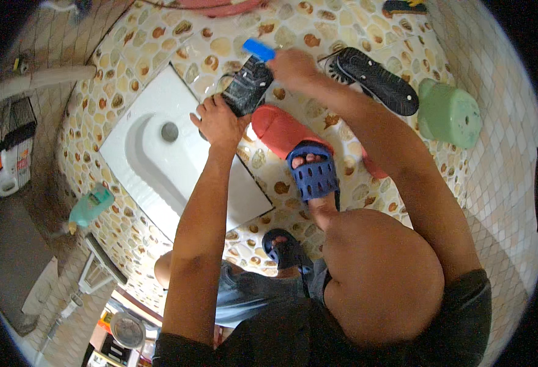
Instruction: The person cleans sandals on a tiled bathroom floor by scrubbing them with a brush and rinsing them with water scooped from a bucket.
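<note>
My left hand point(221, 120) grips the near end of a wet black flip-flop point(244, 88), its thumb along the right edge. Part of that flip-flop is hidden behind the fingers. At its far end, my right hand point(294, 69) is closed on a blue brush point(258, 49), slightly blurred; its bristles are not visible. Another black flip-flop point(373, 79) lies to the right, beyond my right forearm. A red slipper point(284, 129) rests just below the flip-flop I hold, touching my foot's blue clog point(313, 172).
A white squat toilet point(235, 196) is set in the pebble-patterned floor on the left. A green stool point(449, 113) stands by the right wall. A teal bottle point(91, 207) and a floor squeegee point(100, 266) are at the lower left. Another brush point(403, 7) lies at the far right.
</note>
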`<state>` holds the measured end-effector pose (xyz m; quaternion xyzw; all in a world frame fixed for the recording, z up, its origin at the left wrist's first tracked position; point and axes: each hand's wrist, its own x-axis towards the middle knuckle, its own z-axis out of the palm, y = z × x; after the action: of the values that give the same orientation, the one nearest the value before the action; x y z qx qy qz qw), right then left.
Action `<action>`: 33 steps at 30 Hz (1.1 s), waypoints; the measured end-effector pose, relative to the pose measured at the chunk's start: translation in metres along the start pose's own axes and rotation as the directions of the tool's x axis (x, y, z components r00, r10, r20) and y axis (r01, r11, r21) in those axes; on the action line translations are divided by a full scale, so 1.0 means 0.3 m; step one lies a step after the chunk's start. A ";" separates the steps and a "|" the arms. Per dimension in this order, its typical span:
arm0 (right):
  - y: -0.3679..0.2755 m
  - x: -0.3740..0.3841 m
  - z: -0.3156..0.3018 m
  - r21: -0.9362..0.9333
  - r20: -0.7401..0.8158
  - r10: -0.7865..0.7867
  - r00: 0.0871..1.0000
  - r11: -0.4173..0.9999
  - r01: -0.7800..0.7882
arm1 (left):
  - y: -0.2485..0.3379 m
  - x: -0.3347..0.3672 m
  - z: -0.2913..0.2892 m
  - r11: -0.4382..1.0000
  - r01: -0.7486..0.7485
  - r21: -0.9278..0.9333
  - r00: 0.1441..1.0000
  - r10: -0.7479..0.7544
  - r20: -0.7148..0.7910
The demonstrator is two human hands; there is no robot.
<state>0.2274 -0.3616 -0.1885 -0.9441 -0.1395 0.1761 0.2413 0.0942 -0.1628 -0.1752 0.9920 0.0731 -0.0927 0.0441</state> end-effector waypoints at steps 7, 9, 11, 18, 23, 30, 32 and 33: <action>-0.095 -0.001 -0.051 -0.060 0.095 0.063 0.994 0.997 -0.057 | -0.003 0.012 -0.013 1.000 0.021 -0.012 0.996 -0.022 -0.086; -0.100 -0.039 -0.030 -0.117 0.086 0.051 0.995 0.992 -0.041 | -0.023 0.007 -0.022 0.996 0.089 -0.007 0.996 -0.089 -0.009; -0.096 -0.156 0.051 -0.161 -0.079 -0.186 0.979 0.972 0.172 | -0.007 -0.002 -0.033 0.999 0.041 -0.005 0.996 -0.042 -0.077; -0.005 -0.251 0.140 -0.004 -0.170 -0.258 0.951 0.965 0.262 | -0.010 0.009 -0.021 0.999 0.015 0.051 0.997 -0.011 -0.077; 0.082 -0.190 0.049 0.009 -0.129 -0.014 0.992 1.000 0.016 | 0.006 0.020 -0.046 0.998 0.057 -0.030 0.993 -0.053 0.109; 0.112 -0.144 0.027 0.246 -0.100 0.064 0.993 0.969 -0.038 | -0.005 0.028 -0.039 0.999 0.044 0.003 0.994 -0.044 0.105; 0.094 -0.193 0.080 0.248 -0.120 0.039 0.992 0.969 -0.008 | 0.001 0.018 -0.043 0.999 0.033 0.007 0.995 -0.034 0.097; 0.067 -0.223 0.101 0.266 -0.134 0.005 0.991 0.963 0.031 | -0.007 0.024 -0.048 0.999 0.033 0.029 0.995 -0.036 0.093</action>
<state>0.1586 -0.3894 -0.2058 -0.9115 -0.1041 0.1283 0.3766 0.1035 -0.1582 -0.1626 0.9857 0.0868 -0.1407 0.0324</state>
